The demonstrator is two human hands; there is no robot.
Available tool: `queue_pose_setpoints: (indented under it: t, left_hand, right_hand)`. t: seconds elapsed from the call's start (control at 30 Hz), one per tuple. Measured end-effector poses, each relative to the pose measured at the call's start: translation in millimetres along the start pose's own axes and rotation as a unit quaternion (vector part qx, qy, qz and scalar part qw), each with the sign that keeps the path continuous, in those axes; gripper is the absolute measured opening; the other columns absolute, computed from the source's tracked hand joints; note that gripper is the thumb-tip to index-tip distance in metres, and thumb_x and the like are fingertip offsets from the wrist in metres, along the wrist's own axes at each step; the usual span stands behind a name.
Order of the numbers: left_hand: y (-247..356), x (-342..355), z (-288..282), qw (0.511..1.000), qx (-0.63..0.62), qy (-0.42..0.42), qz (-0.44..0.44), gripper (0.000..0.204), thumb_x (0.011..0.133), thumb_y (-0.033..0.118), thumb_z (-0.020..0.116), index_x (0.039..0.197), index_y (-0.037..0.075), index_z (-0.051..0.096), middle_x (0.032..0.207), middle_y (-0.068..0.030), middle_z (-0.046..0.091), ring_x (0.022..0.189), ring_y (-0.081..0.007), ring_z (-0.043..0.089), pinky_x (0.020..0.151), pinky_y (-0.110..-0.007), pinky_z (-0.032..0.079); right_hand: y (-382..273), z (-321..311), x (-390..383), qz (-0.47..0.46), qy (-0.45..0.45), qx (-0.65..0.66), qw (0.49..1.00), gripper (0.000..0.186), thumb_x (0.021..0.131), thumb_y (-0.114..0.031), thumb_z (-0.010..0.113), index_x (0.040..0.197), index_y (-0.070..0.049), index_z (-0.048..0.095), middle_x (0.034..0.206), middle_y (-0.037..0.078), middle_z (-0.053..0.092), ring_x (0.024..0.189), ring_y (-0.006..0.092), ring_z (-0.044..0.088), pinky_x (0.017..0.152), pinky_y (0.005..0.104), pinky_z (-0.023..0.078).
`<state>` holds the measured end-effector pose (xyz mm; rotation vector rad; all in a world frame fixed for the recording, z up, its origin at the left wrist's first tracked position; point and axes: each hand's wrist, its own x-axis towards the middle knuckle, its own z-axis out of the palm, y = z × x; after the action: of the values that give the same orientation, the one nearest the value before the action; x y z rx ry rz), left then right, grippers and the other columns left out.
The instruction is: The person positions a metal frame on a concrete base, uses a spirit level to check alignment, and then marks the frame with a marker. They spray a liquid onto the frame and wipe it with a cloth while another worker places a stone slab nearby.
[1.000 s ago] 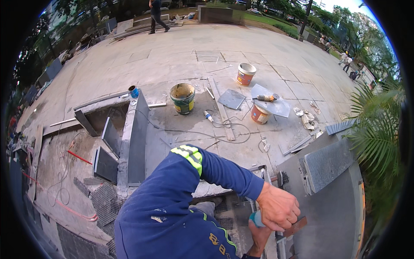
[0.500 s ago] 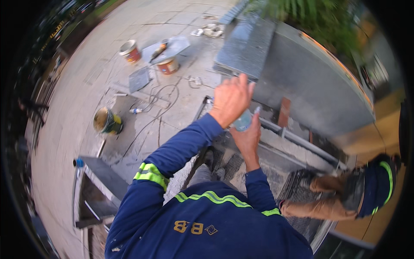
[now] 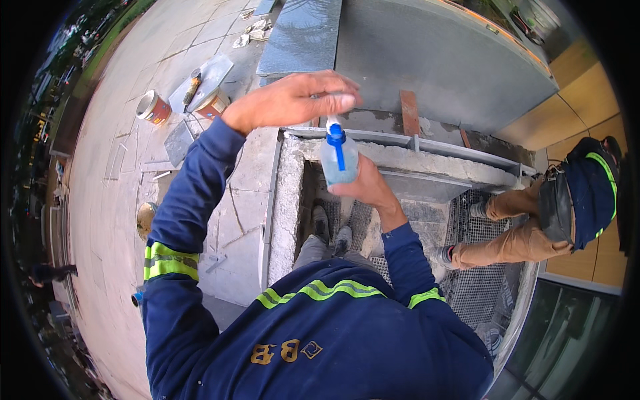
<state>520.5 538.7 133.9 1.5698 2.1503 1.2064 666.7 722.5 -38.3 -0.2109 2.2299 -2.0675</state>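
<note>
the left hand (image 3: 297, 100) is held out nearly flat, its fingers straight and pressed together, tips slightly blurred, the thumb lying along beneath them; they point to the person's right, across the top end of a pale bluish, see-through squeeze bottle (image 3: 340, 167). whether the thumb touches the bottle's whitish tip, i cannot tell. the right hand (image 3: 368, 183) grasps the bottle from its right side and from behind, with most of its fingers hidden, so i cannot tell how they are set. the bottle is out in front of the person's chest, its blue cap (image 3: 335, 134) toward the left hand. beneath it lie a rough concrete edge (image 3: 460, 167) and a recess where the person's shoes (image 3: 321, 223) stand, with black mesh mats (image 3: 475, 223) to the right. a co-worker in tan trousers (image 3: 513, 243) stands on that side. beyond the concrete, a reddish-brown strip (image 3: 409, 113) lies near a grey wall (image 3: 433, 57), and a grey stone slab (image 3: 303, 37) is farther up. off to the left, near a white-and-red bucket (image 3: 155, 110), a power tool (image 3: 193, 91) rests on a light panel (image 3: 215, 73).
</note>
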Motion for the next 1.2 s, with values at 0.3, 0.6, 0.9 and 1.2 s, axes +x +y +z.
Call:
queue_pose_setpoints:
  t: [0.3,0.6,0.9,1.2]
  left_hand:
    - [27.6,13.4,28.5,0.988,0.059,0.071,0.125,0.036,0.098,0.036,0.074,0.092,0.001,0.068,0.083,-0.0137,0.064,0.076,-0.0333,0.065,0.067,-0.041,0.050]
    - [-18.6,28.3,32.7,0.913,0.304,0.255,-0.095,0.039,0.099,0.034,0.071,0.086,-0.002,0.069,0.056,-0.0171,0.059,0.053,-0.0344,0.065,0.053,-0.040,0.051]
    - [-25.6,40.0,7.3,0.944,-0.064,0.123,-0.299,0.052,0.101,0.041,0.065,0.120,-0.007,0.066,0.079,-0.0184,0.074,0.057,-0.0237,0.073,0.059,-0.034,0.061]
    - [-11.1,-13.5,18.5,0.923,-0.357,-0.113,-0.082,0.090,0.087,0.046,0.084,0.155,0.001,0.045,0.148,-0.0228,0.056,0.139,-0.0315,0.053,0.114,-0.044,0.045]
  right_hand:
    - [-27.8,-1.6,-0.7,-0.005,-0.129,0.162,0.978,0.067,0.064,-0.016,0.088,0.127,-0.005,0.068,0.116,0.007,0.074,0.105,0.0174,0.069,0.094,0.0342,0.054]
    - [-41.7,-10.2,27.8,-0.043,0.189,-0.181,0.964,0.079,0.067,-0.016,0.086,0.139,0.004,0.058,0.121,0.023,0.071,0.113,0.0340,0.070,0.101,0.0429,0.053]
    - [-0.6,-17.5,45.6,-0.041,0.185,-0.113,0.975,0.084,0.065,-0.017,0.086,0.140,0.004,0.057,0.123,0.022,0.071,0.110,0.0339,0.071,0.099,0.0426,0.054]
    - [-63.6,-32.1,1.1,-0.003,-0.215,0.344,0.914,0.082,0.056,-0.020,0.083,0.133,0.000,0.062,0.115,0.019,0.074,0.102,0.0275,0.072,0.094,0.0401,0.058]
